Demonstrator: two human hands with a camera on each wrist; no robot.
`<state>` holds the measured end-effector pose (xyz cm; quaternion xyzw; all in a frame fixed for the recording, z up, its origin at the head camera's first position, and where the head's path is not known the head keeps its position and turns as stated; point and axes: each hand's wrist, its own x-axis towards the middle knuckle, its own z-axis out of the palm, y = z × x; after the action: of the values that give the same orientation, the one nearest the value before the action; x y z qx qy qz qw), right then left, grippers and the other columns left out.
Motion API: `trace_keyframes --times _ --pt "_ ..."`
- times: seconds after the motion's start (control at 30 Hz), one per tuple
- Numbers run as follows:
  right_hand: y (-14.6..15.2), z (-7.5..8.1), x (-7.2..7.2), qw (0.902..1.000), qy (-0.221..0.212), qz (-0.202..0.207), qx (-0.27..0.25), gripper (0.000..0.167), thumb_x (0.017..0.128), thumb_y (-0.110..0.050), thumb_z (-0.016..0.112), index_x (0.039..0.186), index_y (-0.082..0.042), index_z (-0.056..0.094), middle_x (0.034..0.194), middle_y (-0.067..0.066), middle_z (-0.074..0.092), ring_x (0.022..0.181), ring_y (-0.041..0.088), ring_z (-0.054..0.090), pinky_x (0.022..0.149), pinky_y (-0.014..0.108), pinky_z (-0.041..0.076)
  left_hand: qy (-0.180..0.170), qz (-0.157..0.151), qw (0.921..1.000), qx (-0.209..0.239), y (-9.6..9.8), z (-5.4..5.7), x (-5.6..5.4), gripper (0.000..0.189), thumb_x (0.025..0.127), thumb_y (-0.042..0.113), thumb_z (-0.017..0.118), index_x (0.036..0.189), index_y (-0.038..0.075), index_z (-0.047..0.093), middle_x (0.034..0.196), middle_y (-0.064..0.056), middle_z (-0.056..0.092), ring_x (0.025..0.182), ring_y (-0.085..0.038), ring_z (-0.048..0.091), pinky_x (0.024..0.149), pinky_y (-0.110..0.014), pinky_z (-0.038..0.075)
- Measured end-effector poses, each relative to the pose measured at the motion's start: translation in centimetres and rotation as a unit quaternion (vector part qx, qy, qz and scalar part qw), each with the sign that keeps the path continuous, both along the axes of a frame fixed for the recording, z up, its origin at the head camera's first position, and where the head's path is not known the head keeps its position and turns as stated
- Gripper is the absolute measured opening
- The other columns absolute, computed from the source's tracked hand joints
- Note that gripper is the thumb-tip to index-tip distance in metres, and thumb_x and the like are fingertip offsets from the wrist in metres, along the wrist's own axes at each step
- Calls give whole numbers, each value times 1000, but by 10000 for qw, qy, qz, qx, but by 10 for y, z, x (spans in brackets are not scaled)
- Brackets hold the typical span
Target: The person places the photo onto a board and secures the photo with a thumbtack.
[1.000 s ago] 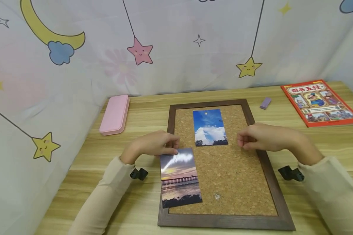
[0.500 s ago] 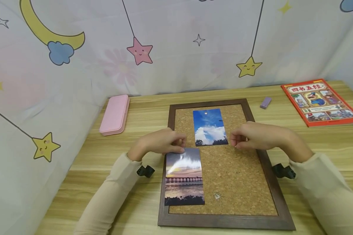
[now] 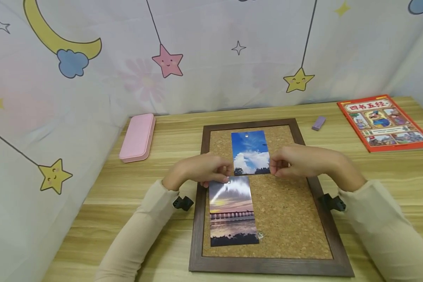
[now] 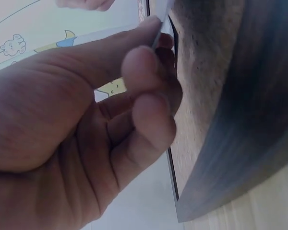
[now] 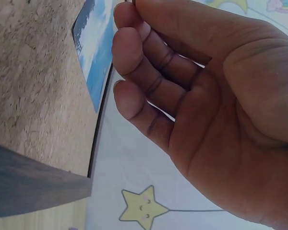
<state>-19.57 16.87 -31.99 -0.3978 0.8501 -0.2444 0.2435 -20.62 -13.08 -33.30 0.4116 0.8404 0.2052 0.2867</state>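
A sunset pier photo [image 3: 232, 219] lies over the left part of the cork board [image 3: 289, 219]. Its top edge is pinched between the thumb and fingers of my left hand [image 3: 208, 169]; the left wrist view shows the photo's edge at those fingertips. Above it, a blue sky photo [image 3: 250, 152] is fixed to the board by a thumbtack [image 3: 246, 136] near its top. My right hand [image 3: 292, 161] hovers at this photo's lower right corner. Thumb and index finger pinch a tiny thin thing, seemingly a thumbtack, mostly hidden by the fingertips.
The board's dark wooden frame [image 3: 271, 266] surrounds the cork on the wooden table [image 3: 155, 219]. A pink case [image 3: 137, 137] stands back left. A purple eraser [image 3: 318, 123] and a red comic-style book [image 3: 384, 123] lie back right. A patterned curtain [image 3: 204, 86] hangs behind.
My left hand has moved right with the pier photo, from the frame's left edge onto the cork. My right hand has moved left toward the sky photo.
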Motion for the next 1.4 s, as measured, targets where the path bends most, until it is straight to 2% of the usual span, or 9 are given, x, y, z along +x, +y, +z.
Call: trace_keyframes --times 0.33,0.73,1.13,1.4 --pt "-9 4 -3 9999 -58 16 -115 9 98 -3 61 94 -10 65 83 0 62 71 11 55 65 30 49 -300 29 9987 -404 15 3 2 9 99 6 64 107 9 61 82 -3 64 56 -16 65 56 -27 56" --pt "-21 5 -9 10000 -28 58 -49 9 98 -5 62 95 -11 67 82 0 64 70 12 56 65 30 50 -490 -103 9978 -436 31 3 -1 15 99 6 64 112 10 59 84 -5 65 61 -17 67 62 -28 57" --pt "-28 5 -14 9999 -121 84 42 7 97 -5 65 94 -11 68 84 0 65 73 13 58 67 31 51 -241 -5 9989 -397 37 2 -4 11 98 11 66 108 10 61 82 -4 64 60 -15 67 61 -26 56" --pt "-31 0 -14 9998 -20 191 -16 7 96 -8 67 92 -13 67 84 -3 65 74 11 59 68 31 51 -170 5 9991 -378 40 -2 -3 7 96 12 69 98 9 63 78 -2 67 57 -16 66 58 -25 55"
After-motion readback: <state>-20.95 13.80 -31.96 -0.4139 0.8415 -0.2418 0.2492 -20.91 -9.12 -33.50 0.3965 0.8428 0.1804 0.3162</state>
